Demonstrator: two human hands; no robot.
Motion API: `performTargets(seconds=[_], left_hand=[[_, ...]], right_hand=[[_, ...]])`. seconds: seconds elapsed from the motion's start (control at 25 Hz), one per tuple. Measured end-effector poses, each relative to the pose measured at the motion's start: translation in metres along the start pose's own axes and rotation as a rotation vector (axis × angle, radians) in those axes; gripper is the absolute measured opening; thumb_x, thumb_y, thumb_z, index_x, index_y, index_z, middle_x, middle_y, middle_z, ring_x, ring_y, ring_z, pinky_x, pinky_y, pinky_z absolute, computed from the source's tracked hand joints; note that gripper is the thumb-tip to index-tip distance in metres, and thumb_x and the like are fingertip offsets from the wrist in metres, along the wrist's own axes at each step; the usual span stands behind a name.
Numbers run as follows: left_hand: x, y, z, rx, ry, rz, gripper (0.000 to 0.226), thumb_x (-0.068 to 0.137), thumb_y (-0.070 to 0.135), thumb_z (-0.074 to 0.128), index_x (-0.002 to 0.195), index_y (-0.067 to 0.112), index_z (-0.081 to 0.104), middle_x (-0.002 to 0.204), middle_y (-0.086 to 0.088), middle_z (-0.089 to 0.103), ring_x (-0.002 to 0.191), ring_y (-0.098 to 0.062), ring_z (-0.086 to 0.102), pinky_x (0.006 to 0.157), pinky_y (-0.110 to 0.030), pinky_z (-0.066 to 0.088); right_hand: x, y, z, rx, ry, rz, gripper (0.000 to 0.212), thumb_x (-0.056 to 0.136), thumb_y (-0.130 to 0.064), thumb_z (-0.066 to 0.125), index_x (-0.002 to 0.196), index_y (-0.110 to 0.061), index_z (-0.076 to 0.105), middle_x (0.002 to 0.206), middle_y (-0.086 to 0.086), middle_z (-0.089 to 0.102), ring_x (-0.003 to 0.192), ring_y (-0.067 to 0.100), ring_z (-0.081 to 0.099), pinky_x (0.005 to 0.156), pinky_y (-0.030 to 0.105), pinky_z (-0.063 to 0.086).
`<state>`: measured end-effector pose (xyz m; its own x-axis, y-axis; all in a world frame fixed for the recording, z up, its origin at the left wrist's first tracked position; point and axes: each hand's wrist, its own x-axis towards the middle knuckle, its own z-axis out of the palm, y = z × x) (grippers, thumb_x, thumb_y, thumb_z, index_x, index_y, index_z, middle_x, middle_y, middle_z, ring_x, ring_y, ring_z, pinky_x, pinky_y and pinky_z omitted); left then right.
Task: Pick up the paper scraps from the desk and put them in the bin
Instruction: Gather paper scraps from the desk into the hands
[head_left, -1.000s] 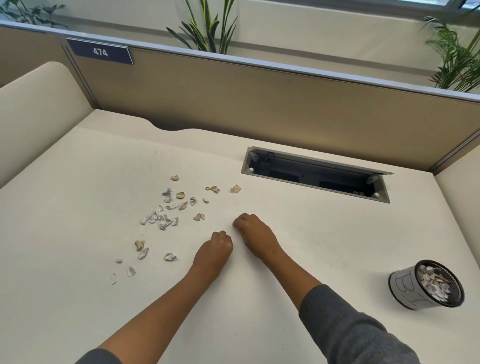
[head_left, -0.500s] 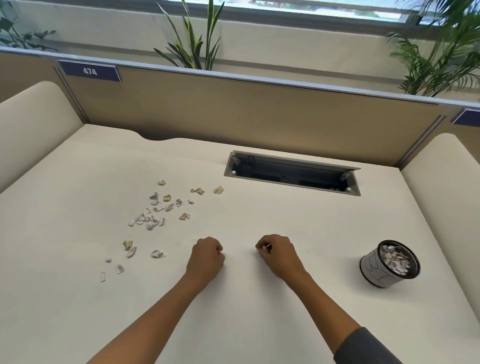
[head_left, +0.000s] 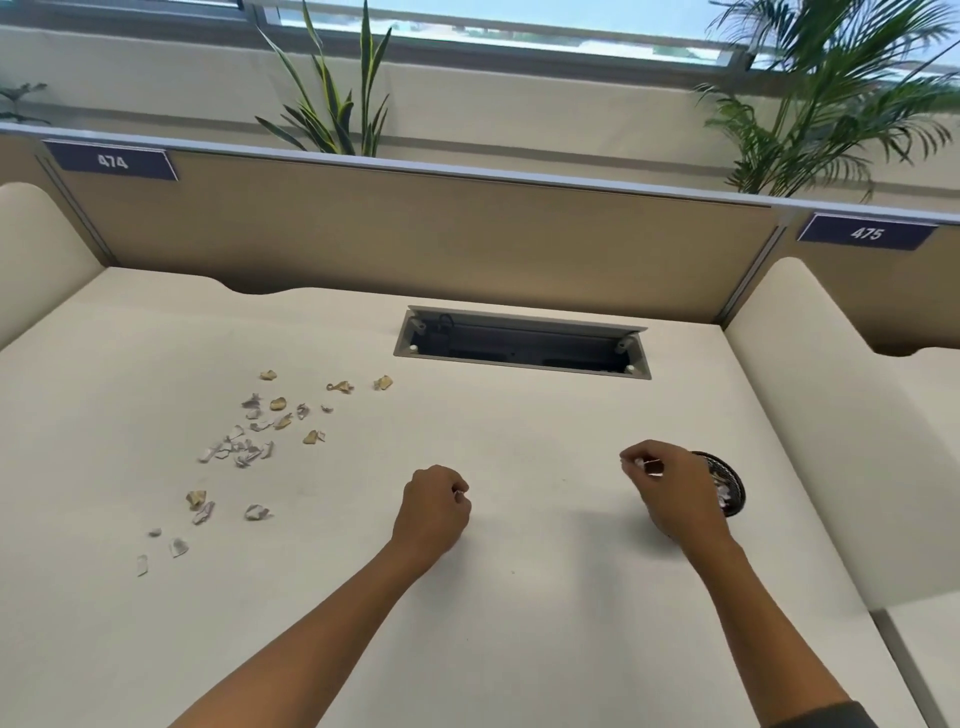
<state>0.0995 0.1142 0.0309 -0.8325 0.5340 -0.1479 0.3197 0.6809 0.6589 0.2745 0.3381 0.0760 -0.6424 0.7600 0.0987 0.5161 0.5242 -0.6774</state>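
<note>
Pinching a small white scrap (head_left: 652, 464) in curled fingers, the right hand (head_left: 670, 488) hangs beside the bin (head_left: 730, 491), likely to drop it. The left hand (head_left: 434, 506) seems fisted around another. Most paper scraps (head_left: 249, 441) lie far left on the desk (head_left: 519, 597).

Both forearms were bare from wrist to elbow, and the left hand (head_left: 434, 506) and right hand (head_left: 670, 486) wore no gloves, rings or watch; a dark grey sleeve (head_left: 826, 716) edge showed at the right elbow, pushed up
</note>
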Motion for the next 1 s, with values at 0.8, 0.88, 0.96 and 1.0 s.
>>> performTargets(seconds=[0.8, 0.88, 0.96, 1.0], left_hand=[[-0.017, 0.152, 0.076, -0.471, -0.344, -0.057, 0.014, 0.077, 0.006, 0.067, 0.087, 0.008, 0.076, 0.071, -0.005, 0.071, 0.064, -0.010, 0.069, 0.055, -0.017, 0.051], [-0.012, 0.179, 0.087, -0.615, -0.454, -0.147, 0.015, 0.075, -0.004, 0.066, 0.086, 0.001, 0.074, 0.073, -0.011, 0.069, 0.069, -0.018, 0.067, 0.069, -0.023, 0.058], [-0.004, 0.202, 0.098, -0.688, -0.511, -0.209, 0.020, 0.074, -0.011, 0.061, 0.091, -0.009, 0.071, 0.082, -0.017, 0.067, 0.075, -0.024, 0.064, 0.083, -0.032, 0.060], [0.000, 0.211, 0.103, -0.698, -0.519, -0.233, 0.023, 0.075, -0.012, 0.060, 0.096, -0.013, 0.069, 0.088, -0.018, 0.065, 0.077, -0.024, 0.064, 0.085, -0.034, 0.059]], right_hand=[[0.009, 0.075, -0.049, -0.102, 0.066, 0.179, 0.011, 0.088, -0.012, 0.068, 0.093, -0.015, 0.079, 0.092, 0.007, 0.075, 0.079, 0.023, 0.063, 0.070, 0.027, 0.046], [0.007, 0.080, -0.061, -0.014, 0.120, 0.176, 0.009, 0.090, -0.015, 0.067, 0.091, -0.016, 0.076, 0.088, 0.001, 0.074, 0.080, 0.018, 0.065, 0.072, 0.027, 0.048], [0.004, 0.082, -0.071, 0.060, 0.159, 0.183, 0.009, 0.091, -0.016, 0.066, 0.088, -0.019, 0.074, 0.083, -0.006, 0.072, 0.082, 0.014, 0.067, 0.071, 0.026, 0.047], [0.003, 0.083, -0.076, 0.092, 0.172, 0.192, 0.009, 0.091, -0.017, 0.066, 0.088, -0.021, 0.074, 0.082, -0.009, 0.071, 0.082, 0.011, 0.067, 0.070, 0.024, 0.047]])
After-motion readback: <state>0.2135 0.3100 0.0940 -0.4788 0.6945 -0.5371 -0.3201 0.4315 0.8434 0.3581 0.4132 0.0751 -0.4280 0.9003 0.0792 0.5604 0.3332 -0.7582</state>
